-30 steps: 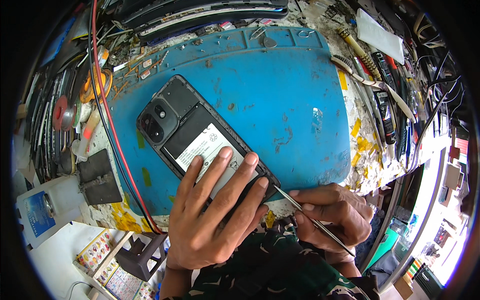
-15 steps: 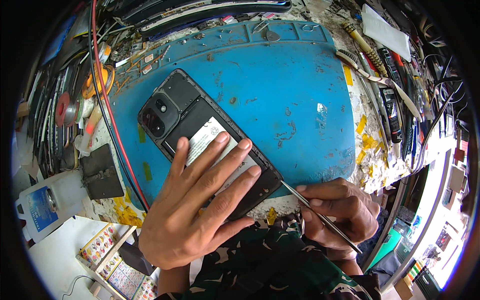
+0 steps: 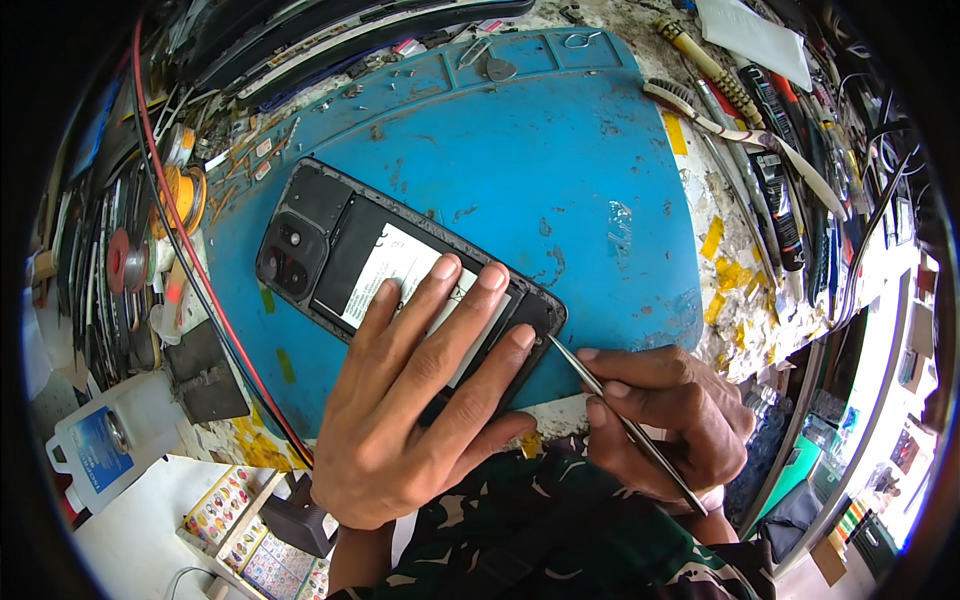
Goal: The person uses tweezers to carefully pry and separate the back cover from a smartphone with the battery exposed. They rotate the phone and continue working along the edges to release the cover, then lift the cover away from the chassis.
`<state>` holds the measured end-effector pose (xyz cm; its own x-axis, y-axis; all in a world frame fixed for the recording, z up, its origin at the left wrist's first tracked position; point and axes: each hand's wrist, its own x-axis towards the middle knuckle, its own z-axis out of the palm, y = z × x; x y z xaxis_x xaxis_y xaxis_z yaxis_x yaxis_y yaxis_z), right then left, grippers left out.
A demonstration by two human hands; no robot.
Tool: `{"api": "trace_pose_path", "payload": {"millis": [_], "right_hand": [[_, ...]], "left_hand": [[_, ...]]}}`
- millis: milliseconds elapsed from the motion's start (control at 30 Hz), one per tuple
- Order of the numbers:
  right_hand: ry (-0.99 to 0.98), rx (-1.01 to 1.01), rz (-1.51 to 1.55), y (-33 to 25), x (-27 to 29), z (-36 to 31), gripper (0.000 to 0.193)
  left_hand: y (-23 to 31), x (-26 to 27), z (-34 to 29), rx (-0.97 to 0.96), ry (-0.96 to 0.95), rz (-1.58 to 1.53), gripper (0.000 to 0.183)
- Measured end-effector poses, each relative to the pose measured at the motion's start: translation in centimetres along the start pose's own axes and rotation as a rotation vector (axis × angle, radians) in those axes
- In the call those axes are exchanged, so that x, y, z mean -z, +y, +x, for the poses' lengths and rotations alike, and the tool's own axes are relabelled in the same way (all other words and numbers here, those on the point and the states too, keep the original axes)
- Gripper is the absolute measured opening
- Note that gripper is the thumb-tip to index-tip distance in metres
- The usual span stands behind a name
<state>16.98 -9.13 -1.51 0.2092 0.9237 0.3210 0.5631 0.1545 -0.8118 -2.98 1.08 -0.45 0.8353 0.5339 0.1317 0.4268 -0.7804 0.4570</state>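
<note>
A black smartphone (image 3: 330,216) with its back cover off lies slanted on a blue work mat (image 3: 480,170). Its camera block points to the upper left, and a white label shows on its battery. My left hand (image 3: 420,400) lies flat across the lower half of the phone, fingers spread, covering part of the battery. Between thumb and fingers, my right hand (image 3: 675,410) pinches a thin pointed metal tool, which looks like tweezers (image 3: 640,435). Its tip meets or nearly meets the phone's lower right corner; I cannot tell whether it touches.
Small screws and a guitar-pick-shaped opener (image 3: 501,69) lie in the mat's far compartments. A toothbrush-like brush (image 3: 740,132) and pens lie to the right. Red and black cables (image 3: 190,250) cross the left side, near solder spools (image 3: 128,260) and a plastic bottle (image 3: 105,440).
The phone has turned clockwise, its camera end shifting left and nearer. My left hand has moved slightly right with it. The tool's tip has moved a little up along the phone's corner.
</note>
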Motion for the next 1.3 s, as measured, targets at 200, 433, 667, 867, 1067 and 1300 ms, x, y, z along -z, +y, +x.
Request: {"api": "trace_pose_path", "payload": {"millis": [200,433,667,867,1067,1300], "right_hand": [[0.025,0.033,-0.023,0.07,-0.29,0.32,0.021],[0.01,-0.051,-0.016,-0.42,-0.07,0.34,0.021],[0.042,-0.048,-0.066,-0.48,-0.16,0.59,0.024],[0.034,-0.022,-0.075,-0.25,-0.23,0.6,0.025],[-0.014,0.004,-0.078,-0.04,-0.35,0.56,0.025],[-0.029,-0.012,-0.062,-0.3,-0.15,0.68,0.026]], "left_hand": [[0.0,-0.07,0.04,0.01,0.006,-0.026,0.052],[0.08,-0.21,0.02,0.002,0.03,-0.025,0.049],[0.07,-0.23,-0.07,0.009,0.026,-0.013,0.049],[-0.06,-0.36,-0.1,-0.006,0.032,-0.022,0.049],[0.01,-0.4,-0.24,0.001,0.031,-0.019,0.05],[0.04,-0.5,-0.14,0.002,0.041,-0.014,0.05]]}}
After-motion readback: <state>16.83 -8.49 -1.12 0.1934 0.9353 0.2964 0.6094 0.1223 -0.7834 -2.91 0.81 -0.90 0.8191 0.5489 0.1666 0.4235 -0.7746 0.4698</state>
